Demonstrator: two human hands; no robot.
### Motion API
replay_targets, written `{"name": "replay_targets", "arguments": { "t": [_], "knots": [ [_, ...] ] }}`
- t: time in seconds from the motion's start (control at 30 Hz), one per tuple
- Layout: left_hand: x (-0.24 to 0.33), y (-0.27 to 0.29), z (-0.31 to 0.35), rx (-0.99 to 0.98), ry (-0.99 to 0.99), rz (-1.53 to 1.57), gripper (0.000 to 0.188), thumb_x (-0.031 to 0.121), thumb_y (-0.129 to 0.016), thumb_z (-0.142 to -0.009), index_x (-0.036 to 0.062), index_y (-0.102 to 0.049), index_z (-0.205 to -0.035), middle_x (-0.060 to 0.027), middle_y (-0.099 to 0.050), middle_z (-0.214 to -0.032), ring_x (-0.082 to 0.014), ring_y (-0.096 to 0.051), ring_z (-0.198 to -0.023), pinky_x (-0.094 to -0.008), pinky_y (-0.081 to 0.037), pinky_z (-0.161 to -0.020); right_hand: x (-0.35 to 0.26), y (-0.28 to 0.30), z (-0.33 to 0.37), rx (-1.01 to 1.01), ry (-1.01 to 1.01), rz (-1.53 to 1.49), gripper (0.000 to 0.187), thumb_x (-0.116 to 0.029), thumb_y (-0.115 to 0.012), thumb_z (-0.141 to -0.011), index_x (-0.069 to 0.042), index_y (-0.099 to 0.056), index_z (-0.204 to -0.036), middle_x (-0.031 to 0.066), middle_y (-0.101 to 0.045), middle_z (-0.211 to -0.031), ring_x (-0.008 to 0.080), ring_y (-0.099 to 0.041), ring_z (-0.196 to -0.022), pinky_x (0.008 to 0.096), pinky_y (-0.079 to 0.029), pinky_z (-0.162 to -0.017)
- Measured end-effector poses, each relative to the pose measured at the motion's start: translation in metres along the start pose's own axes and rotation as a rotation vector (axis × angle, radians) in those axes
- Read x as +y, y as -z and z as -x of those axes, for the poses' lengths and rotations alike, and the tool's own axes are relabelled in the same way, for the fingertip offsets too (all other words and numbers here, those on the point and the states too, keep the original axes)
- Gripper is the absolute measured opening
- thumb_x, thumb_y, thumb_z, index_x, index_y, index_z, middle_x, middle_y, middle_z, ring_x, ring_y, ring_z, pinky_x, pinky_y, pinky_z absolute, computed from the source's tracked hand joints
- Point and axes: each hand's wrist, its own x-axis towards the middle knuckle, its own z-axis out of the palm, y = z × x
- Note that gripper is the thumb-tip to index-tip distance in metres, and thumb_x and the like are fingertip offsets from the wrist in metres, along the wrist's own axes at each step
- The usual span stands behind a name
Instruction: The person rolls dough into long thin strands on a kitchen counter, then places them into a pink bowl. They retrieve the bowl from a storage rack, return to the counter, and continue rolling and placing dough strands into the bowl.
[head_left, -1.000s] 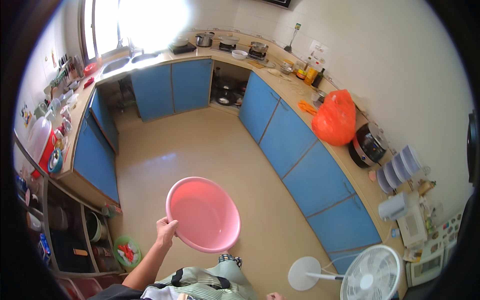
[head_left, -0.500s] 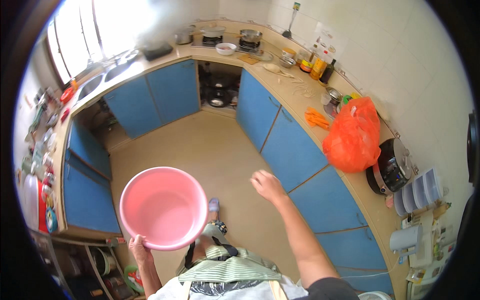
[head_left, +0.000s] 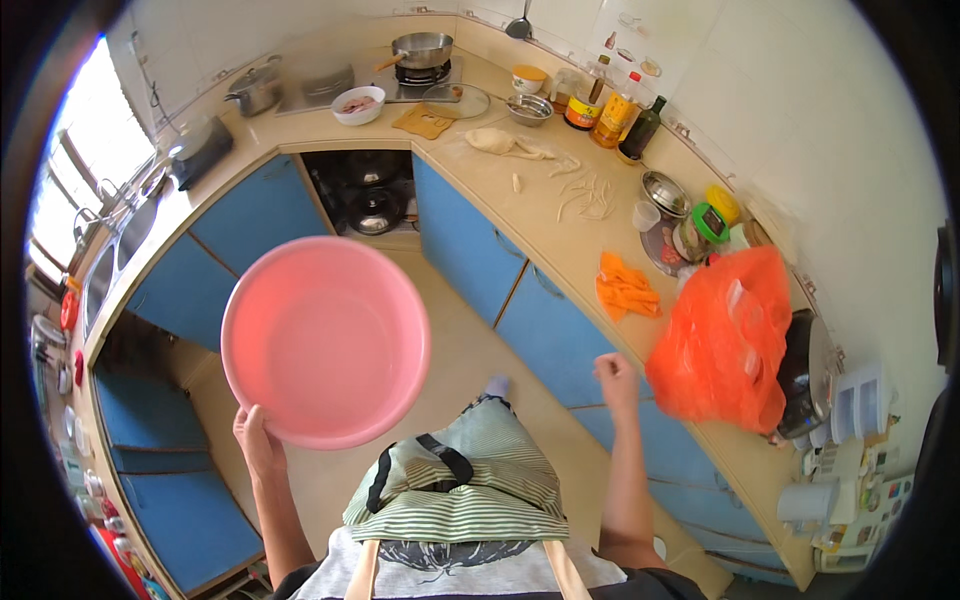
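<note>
A person's left hand [head_left: 262, 440], at eight o'clock in the view, pinches the rim of a round pink plastic basin [head_left: 325, 345], held tilted with its hollow toward the camera between eight and nine o'clock. The right hand [head_left: 617, 385], at four o'clock, is curled into a loose fist beside the blue cabinet doors [head_left: 552, 325]. Crowding the beige countertop [head_left: 555, 237] at three o'clock are a bulging, translucent orange plastic bag [head_left: 725, 345], near that fist, and a crumpled orange cloth [head_left: 625, 287]. Tall sauce and oil bottles [head_left: 613, 112] line the wall at one o'clock; pale dough [head_left: 495, 142] lies at twelve, a round white bowl [head_left: 358, 106] at eleven. The counter's front edge curves around from nine o'clock to five, and the bag reaches it on the right. Open tan floor [head_left: 460, 345] stretches between the basin and the right-hand cabinets, broken by the wearer's foot [head_left: 498, 387] near five o'clock.
</note>
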Motion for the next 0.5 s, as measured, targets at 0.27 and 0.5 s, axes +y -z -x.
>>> {"name": "replay_targets", "arguments": {
  "t": [0.27,0.5],
  "knots": [
    [-0.007,-0.188,-0.066,-0.067,0.022,-0.035,0.013,-0.002,-0.052,-0.077,-0.0028,-0.063,-0.085,-0.0054,-0.066,-0.080,-0.0094,-0.059,-0.066,-0.0222,-0.049,-0.062,0.025,-0.034,-0.335,-0.058,-0.161,-0.253,0.013,-0.015,-0.059,-0.088,-0.002,-0.059,-0.087,0.0034,-0.060,-0.075,0.0097,-0.058,-0.066,0.0230,-0.049,-0.061],
    [-0.006,-0.279,-0.068,0.054,0.024,-0.131,0.013,0.000,-0.055,-0.079,-0.0023,-0.063,-0.089,-0.0058,-0.066,-0.082,-0.0100,-0.061,-0.067,-0.0222,-0.050,-0.061,0.042,-0.104,-0.494,0.525,-0.379,0.721,0.042,-0.035,-0.062,-0.083,0.001,-0.063,-0.105,0.0222,-0.063,-0.108,0.0314,-0.060,-0.105,0.0437,-0.049,-0.087]
  ]
}}
